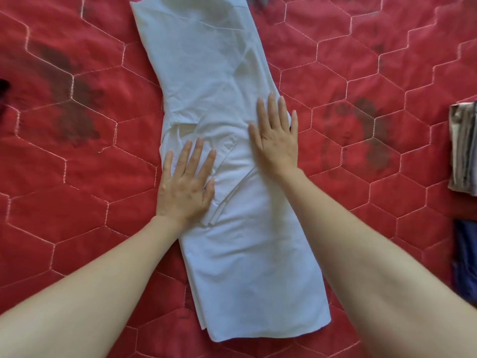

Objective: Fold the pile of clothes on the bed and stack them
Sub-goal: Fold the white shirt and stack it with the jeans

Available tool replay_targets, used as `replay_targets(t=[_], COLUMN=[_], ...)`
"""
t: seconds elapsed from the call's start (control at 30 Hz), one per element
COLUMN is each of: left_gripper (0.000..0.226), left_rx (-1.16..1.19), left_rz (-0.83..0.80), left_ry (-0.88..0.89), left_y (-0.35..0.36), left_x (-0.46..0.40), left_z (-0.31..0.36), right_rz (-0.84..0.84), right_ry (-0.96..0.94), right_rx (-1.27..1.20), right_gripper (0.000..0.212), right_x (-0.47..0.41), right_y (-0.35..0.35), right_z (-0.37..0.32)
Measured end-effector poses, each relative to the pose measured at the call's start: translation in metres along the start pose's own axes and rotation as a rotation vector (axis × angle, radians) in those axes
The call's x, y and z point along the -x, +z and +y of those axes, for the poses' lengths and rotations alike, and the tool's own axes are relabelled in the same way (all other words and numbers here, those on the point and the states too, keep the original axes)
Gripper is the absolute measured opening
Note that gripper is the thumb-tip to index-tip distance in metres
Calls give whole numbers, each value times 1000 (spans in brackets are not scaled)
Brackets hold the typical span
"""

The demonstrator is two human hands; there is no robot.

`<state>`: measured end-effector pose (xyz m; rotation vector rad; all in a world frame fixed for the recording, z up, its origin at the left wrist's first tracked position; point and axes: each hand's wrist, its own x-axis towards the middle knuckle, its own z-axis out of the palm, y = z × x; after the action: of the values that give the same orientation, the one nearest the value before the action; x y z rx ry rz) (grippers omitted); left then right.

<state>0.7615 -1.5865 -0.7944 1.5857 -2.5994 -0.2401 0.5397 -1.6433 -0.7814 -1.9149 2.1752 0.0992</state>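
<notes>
A white garment (219,81) lies folded into a long narrow strip down the middle of the red quilted bed (77,177), running from the far edge toward me. My left hand (184,184) presses flat on the strip's left side, fingers straight and spread. Farther up, my right hand (277,135) lies flat on the right side of the strip, fingers straight. Neither hand grips the cloth. Folded layers and a flap edge show between the two hands.
At the right edge of the bed lies a stack of folded striped grey clothes (463,148), with a folded blue garment (467,259) nearer to me. A dark item (4,91) peeks in at the far left edge.
</notes>
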Motion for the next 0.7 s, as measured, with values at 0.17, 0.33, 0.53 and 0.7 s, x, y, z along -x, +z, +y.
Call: replay_targets(t=[0.17, 0.33, 0.53, 0.7], left_gripper=[58, 58, 55, 58], left_rx=[21, -19, 21, 21], left_rz=[-47, -104, -135, -205], left_ry=[-9, 27, 214, -10], left_y=[-4, -12, -8, -4], left_x=[0, 3, 97, 205], left_z=[2, 8, 50, 83], right_rz=[-18, -25, -31, -101], right_ry=[27, 20, -52, -115], right_rx=[-47, -82, -7, -3], right_gripper=[55, 55, 54, 55], right_x=[121, 202, 263, 315], right_y=[21, 27, 34, 46], right_z=[26, 32, 49, 68])
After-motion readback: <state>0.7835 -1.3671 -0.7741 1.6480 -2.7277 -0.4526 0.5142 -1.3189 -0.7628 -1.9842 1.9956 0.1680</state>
